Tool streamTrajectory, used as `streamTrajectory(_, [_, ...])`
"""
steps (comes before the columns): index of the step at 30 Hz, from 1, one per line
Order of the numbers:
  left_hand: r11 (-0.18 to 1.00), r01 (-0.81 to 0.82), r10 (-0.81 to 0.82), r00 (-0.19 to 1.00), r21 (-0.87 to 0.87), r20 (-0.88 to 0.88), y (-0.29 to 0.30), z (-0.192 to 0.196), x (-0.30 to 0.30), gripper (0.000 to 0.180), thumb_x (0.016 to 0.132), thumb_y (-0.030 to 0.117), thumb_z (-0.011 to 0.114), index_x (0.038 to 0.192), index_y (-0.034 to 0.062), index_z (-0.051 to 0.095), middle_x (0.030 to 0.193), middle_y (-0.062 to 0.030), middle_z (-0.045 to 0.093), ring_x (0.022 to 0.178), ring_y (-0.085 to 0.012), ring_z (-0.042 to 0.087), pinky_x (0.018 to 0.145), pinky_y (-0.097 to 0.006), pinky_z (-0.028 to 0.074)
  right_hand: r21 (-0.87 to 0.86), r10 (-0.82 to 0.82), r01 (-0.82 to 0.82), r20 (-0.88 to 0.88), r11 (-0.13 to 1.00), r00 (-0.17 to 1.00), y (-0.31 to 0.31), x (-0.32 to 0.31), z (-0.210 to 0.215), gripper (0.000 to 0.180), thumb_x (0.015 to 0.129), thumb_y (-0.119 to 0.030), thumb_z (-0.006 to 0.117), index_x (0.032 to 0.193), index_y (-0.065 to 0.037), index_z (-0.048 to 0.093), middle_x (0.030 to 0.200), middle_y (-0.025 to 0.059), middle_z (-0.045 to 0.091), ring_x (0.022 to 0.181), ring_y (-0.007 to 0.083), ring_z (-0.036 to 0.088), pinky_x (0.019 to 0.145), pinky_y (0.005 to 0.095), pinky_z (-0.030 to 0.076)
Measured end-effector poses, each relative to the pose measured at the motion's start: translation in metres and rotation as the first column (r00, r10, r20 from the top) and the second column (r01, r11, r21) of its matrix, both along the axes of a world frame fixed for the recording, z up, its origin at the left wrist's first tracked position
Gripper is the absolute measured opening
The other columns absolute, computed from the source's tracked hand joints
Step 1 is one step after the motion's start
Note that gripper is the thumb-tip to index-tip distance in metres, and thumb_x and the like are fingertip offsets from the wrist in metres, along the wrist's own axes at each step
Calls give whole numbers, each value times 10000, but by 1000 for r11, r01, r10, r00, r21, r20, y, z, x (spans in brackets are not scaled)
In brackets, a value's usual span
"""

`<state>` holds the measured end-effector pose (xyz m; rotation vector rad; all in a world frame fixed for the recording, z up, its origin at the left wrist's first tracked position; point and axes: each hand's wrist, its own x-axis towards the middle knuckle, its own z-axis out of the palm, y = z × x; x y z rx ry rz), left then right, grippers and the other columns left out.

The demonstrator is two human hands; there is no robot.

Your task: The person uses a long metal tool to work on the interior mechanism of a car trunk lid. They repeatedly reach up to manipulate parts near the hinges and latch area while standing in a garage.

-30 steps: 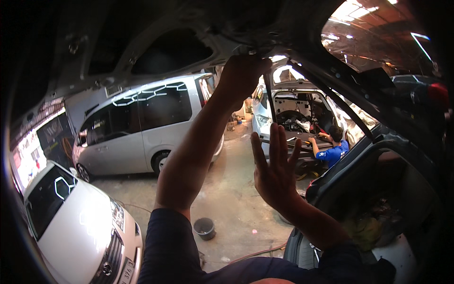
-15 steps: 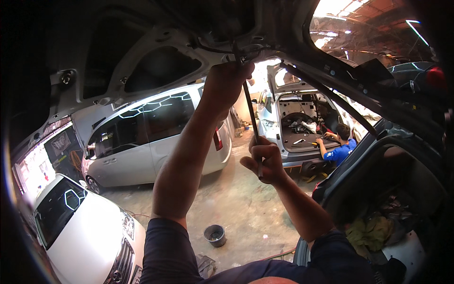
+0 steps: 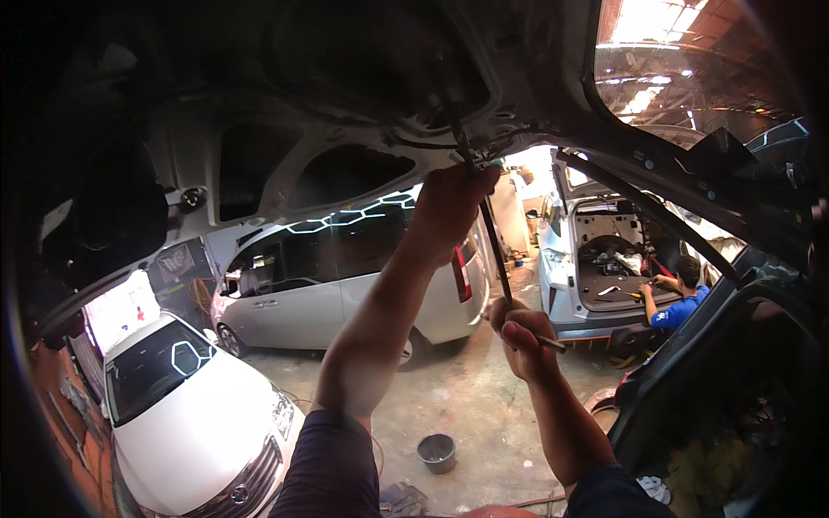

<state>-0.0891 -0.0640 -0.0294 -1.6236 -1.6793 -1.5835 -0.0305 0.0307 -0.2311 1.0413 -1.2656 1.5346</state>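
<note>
Both my arms are raised to the underside of a car's open tailgate (image 3: 259,173). My left hand (image 3: 453,203) is closed round the upper part of a long dark metal rod (image 3: 496,246), close to the panel's lower edge. Above that hand the rod runs on toward the dark panel; where its tip sits is hidden in shadow. Lower down and to the right, my right hand (image 3: 528,345) grips the rod's lower end, fingers wrapped round it. A short bent end sticks out to the right of this fist.
A tailgate strut (image 3: 656,203) slants down at right. Beyond stand a silver van (image 3: 302,306), a white car (image 3: 199,397) and an open-backed car (image 3: 561,293), where a person in blue (image 3: 678,311) works. A grey bucket (image 3: 436,453) stands on the floor.
The rod's bent lower end, which pointed toward me, now points right; my right hand has turned with it. The view has shifted, so the surroundings sit lower and further right.
</note>
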Motion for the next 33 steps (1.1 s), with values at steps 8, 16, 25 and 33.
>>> streamTrajectory(8, [961,-90,116,990,-263,85,-32,-36,43,261,972,275,657,853,42,646,601,47,474,481,-31,351,448,-233,234,18,-497,497,19,867,867,-17,46,-51,395,934,-21,600,1321,-15,519,766,29,551,645,136,529,643,273,462])
streamTrajectory(16, [946,-104,89,994,-307,-61,-51,-24,83,270,1010,308,628,999,42,679,613,71,471,490,-9,294,460,-214,208,-69,-525,523,-25,850,851,-32,57,-48,648,812,88,584,1439,17,436,799,76,582,674,205,558,641,326,486])
streamTrajectory(25, [805,-278,217,960,-525,-177,-41,-21,100,351,977,291,663,1117,-31,671,626,47,513,489,-3,355,469,-208,231,-252,-233,222,-14,942,972,-28,32,-59,544,818,56,560,1360,45,512,866,129,647,663,191,616,637,304,511])
streamTrajectory(33, [726,-413,379,907,-550,-181,-64,-36,96,322,938,249,701,1098,-30,686,778,-18,650,555,4,426,498,-177,273,-260,-37,26,-36,965,999,-46,-2,-77,459,868,-54,573,1315,44,530,799,96,619,635,152,593,595,279,485])
